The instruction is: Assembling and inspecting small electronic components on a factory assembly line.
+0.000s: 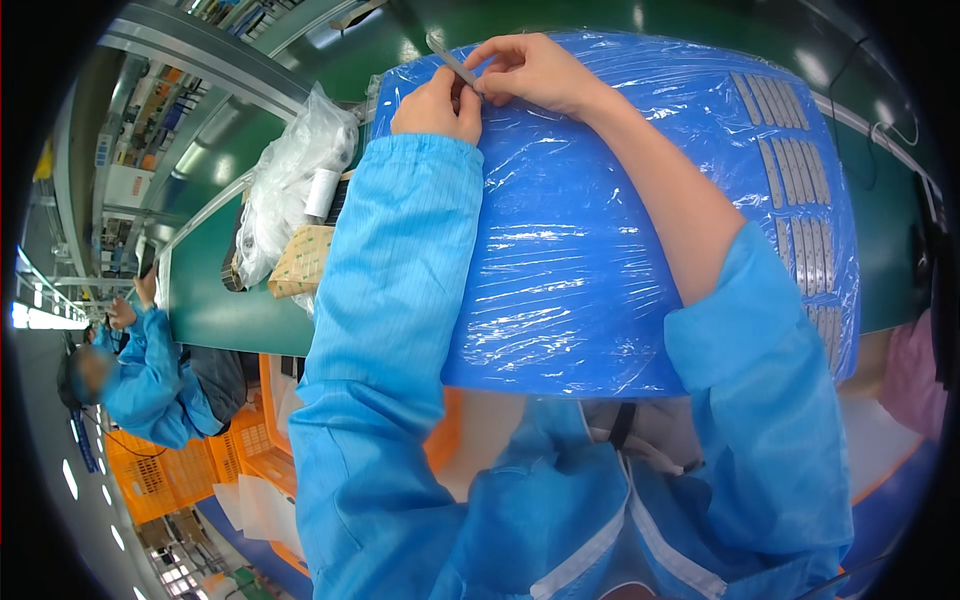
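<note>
A blue board wrapped in clear plastic film (570, 270) lies in front of me on the green table (220, 300). At its far left edge my left hand (437, 106) and my right hand (530, 70) meet on a thin grey metal strip (452, 63) that points up and left; both hands pinch it. Rows of several similar grey strips (795, 170) lie along the right side of the board. My sleeves are light blue.
A bundle of clear plastic bags with a white roll (295, 180) and a tan packet (300, 262) lie on the table to the left. Farther left a person in a blue coat (150, 375) works at the same table. Orange crates (190, 465) stand below.
</note>
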